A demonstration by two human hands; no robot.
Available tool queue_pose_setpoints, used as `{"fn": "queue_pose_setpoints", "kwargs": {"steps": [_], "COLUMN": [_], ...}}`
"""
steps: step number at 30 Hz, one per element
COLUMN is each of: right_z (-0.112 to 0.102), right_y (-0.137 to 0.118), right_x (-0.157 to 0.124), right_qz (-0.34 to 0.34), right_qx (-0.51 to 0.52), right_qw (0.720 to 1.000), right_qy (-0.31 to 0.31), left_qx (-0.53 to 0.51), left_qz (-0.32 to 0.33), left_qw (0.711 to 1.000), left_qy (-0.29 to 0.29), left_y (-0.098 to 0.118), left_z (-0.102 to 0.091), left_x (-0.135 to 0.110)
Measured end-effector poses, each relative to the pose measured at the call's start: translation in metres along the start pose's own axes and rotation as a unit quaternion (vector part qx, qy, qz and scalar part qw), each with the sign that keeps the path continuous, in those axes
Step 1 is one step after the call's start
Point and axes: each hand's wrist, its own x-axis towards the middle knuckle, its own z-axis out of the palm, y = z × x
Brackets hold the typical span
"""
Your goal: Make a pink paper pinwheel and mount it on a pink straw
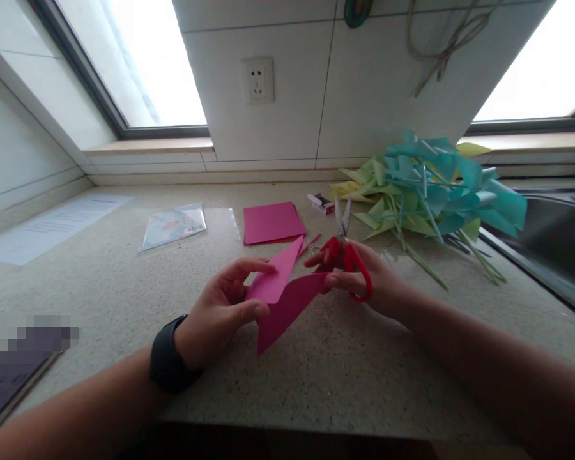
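Observation:
A folded, partly opened sheet of pink paper [292,306] is held above the counter between both hands. My left hand [227,300], with a dark band on its wrist, pinches the paper's left side between thumb and fingers. On the right, my right hand [364,275] grips the paper's other corner with the thumb. Red-handled scissors [363,271] hang on that same hand, their blades spread a little and pointing away from me. Just beyond the hands lies a stack of pink paper squares [274,222]. A narrow pink strip [311,243] rests near the scissors.
Green, yellow and teal paper pinwheels [441,185] on sticks are heaped at the back right, beside a sink [551,236]. A small box [321,204], a clear packet [174,227] and a printed sheet [52,227] lie along the back. A dark flat object [23,370] sits at left.

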Motion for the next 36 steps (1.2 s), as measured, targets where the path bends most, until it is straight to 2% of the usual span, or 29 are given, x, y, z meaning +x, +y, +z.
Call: {"fn": "queue_pose_setpoints", "kwargs": {"steps": [5,12,15,18,22,25,28,31,36], "right_z": [0.007,-0.006,-0.007,-0.004,0.005,0.011,0.015,0.014,-0.002], "right_y": [0.003,0.011,0.008,0.004,0.002,0.003,0.003,0.001,-0.003], "right_x": [0.002,0.004,0.003,0.001,-0.001,-0.003,-0.003,-0.003,-0.003], "right_qz": [-0.039,-0.084,-0.088,-0.068,-0.022,-0.003,0.035,0.065,0.061], "right_qx": [0.021,0.027,0.037,0.035,0.021,0.023,0.014,-0.004,-0.002], "right_qw": [0.999,0.995,0.995,0.997,0.998,0.997,0.996,0.994,0.987], "right_qy": [0.008,0.039,0.037,0.002,-0.048,-0.067,-0.076,-0.086,-0.146], "left_qx": [0.0,0.04,0.135,0.29,0.431,0.497,0.514,0.489,0.398], "left_qz": [-0.017,-0.03,-0.012,0.048,0.191,0.253,0.297,0.309,0.24], "left_qw": [1.0,0.995,0.983,0.94,0.856,0.809,0.79,0.801,0.871], "left_qy": [0.009,-0.081,-0.124,-0.174,-0.215,-0.187,-0.154,-0.158,-0.161], "left_y": [-0.004,0.0,0.004,0.006,0.006,0.007,0.011,0.014,0.013], "left_z": [-0.001,-0.003,-0.004,-0.004,-0.001,0.004,0.006,0.004,-0.001], "left_x": [-0.001,-0.005,-0.005,-0.005,-0.006,-0.009,-0.011,-0.01,-0.008]}}
